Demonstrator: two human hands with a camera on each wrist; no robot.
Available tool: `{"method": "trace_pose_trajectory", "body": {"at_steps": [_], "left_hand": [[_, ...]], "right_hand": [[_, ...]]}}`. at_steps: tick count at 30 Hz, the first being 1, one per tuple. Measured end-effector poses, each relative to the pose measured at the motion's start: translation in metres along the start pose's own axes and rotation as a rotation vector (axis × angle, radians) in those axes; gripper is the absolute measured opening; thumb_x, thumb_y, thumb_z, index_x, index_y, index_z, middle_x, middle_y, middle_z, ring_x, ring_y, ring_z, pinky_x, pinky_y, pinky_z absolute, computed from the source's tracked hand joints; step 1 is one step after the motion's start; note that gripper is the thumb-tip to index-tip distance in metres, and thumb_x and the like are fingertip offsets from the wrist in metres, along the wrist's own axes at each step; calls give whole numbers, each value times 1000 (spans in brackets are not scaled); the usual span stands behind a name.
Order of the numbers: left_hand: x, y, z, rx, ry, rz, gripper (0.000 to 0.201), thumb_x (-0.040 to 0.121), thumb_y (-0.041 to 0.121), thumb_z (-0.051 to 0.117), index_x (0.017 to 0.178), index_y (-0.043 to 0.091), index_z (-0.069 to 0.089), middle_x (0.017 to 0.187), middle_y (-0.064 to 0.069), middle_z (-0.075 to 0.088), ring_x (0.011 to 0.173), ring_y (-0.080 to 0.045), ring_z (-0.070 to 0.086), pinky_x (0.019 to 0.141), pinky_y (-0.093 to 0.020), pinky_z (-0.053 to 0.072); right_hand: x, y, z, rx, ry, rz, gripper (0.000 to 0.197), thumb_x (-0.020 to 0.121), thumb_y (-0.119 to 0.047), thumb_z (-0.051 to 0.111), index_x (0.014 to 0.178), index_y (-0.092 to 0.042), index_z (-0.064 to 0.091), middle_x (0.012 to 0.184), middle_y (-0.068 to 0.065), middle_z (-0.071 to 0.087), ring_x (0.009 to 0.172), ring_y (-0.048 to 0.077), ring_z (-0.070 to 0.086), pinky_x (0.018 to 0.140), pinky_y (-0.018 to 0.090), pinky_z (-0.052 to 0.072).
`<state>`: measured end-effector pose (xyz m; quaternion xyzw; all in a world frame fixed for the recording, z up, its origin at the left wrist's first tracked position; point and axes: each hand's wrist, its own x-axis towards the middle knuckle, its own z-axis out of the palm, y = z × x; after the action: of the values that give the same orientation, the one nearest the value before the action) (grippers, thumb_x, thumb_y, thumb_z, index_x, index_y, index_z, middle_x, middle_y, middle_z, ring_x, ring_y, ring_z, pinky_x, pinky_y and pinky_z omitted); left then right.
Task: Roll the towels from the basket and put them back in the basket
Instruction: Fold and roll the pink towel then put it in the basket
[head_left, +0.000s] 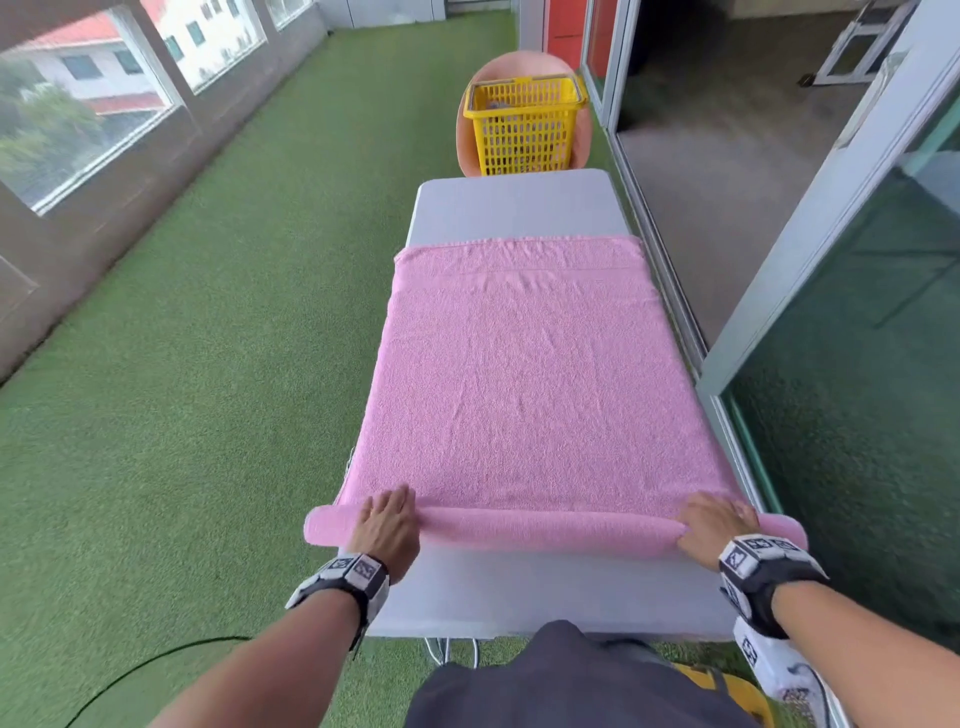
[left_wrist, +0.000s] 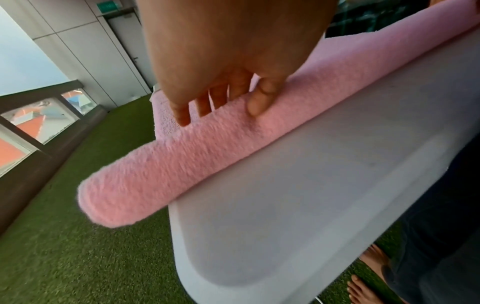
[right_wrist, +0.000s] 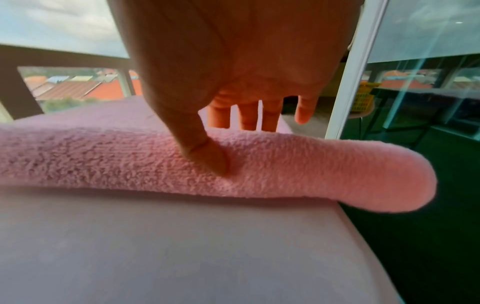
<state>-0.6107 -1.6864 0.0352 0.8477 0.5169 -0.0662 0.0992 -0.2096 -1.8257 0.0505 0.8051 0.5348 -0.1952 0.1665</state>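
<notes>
Rolling step: left hand and right hand, fingers spread, press the pink towel roll; next, push it forward evenly beyond the fingertips.

White table on green turf; pink towel spread on top, near edge rolled.

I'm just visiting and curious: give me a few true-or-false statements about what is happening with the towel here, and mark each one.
1. The fluffy pink towel is rolled up all the way. False: only its near end is rolled; most lies flat.
2. Both the left hand and right hand rest on the roll. True.
3. The yellow slotted plastic basket sits on the grey table. False: it stands beyond the table's far end.
4. The roll's ends overhang the table's sides. True.
</notes>
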Motion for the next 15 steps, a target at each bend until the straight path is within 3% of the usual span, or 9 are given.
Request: {"method": "trace_pose_trajectory", "body": {"at_steps": [2, 4, 5, 7, 8, 9, 10, 12, 15], "left_hand": [[-4, 0, 8, -46, -35, -54, 56, 101, 27, 18, 152, 8, 0, 152, 2, -9, 147, -21, 2, 119, -40, -1], [-17, 1, 22, -19, -99, -29, 68, 100, 45, 27, 149, 11, -6, 148, 3, -11, 144, -18, -7, 118, -40, -6], [-25, 1, 28, 2, -104, -12, 78, 96, 48, 44, 149, 11, 1, 151, 0, -3, 144, -19, -1, 118, -41, -3], [-37, -2, 34, 28, -99, 5, 84, 72, 42, 78, 141, 10, 43, 146, -6, 42, 137, -24, 37, 114, -44, 20], [-39, -3, 36, 46, -79, 30, 70, 61, 36, 85, 124, 14, 61, 126, -3, 63, 120, -24, 57, 108, -46, 34], [-39, -5, 36, 50, -40, 57, 53, 59, 30, 86, 107, 18, 68, 108, 1, 69, 104, -22, 64, 102, -48, 43], [-36, -5, 31, 28, -2, 71, 38, 65, 27, 81, 100, 20, 68, 99, 4, 69, 96, -20, 63, 98, -48, 46], [-26, -4, 16, 50, 42, 62, 24, 86, 31, 60, 107, 22, 66, 108, 7, 66, 104, -15, 57, 106, -44, 35], [-14, -2, 10, 6, 98, 10, 49, 100, 31, 21, 142, 13, 40, 149, 2, 39, 137, -18, 36, 119, -42, 10]], "right_hand": [[0, 1, 9, 82, 68, -26, 52, 96, -37, 36, 147, -37, 26, 157, -8, 19, 143, 20, 21, 115, 44, 12], [-13, 0, 24, 128, 20, -67, 68, 98, -49, 32, 151, -32, -6, 156, -14, -10, 148, 18, -2, 117, 45, -1], [-22, 0, 33, 109, 10, -80, 74, 95, -50, 38, 151, -31, -8, 155, -15, -10, 148, 16, -3, 117, 46, -2], [-36, 1, 47, 46, 76, -81, 73, 89, -43, 52, 151, -32, 13, 157, -15, 13, 146, 14, 12, 117, 44, 6], [-40, 1, 47, 31, 109, -69, 65, 87, -38, 56, 145, -36, 27, 152, -15, 29, 142, 11, 24, 116, 41, 14], [-40, 2, 45, 28, 125, -64, 53, 85, -33, 56, 134, -41, 37, 142, -18, 41, 133, 9, 35, 109, 37, 22], [-38, 3, 40, 25, 122, -55, 42, 83, -30, 55, 121, -44, 43, 130, -20, 49, 123, 8, 42, 101, 34, 27], [-30, 3, 24, 13, 119, -44, 29, 83, -29, 49, 109, -41, 51, 119, -19, 56, 114, 8, 47, 93, 34, 30], [-17, 2, 15, 144, 189, -31, 47, 93, -26, 39, 140, -35, 40, 148, -16, 37, 136, 9, 33, 113, 40, 20]]}}
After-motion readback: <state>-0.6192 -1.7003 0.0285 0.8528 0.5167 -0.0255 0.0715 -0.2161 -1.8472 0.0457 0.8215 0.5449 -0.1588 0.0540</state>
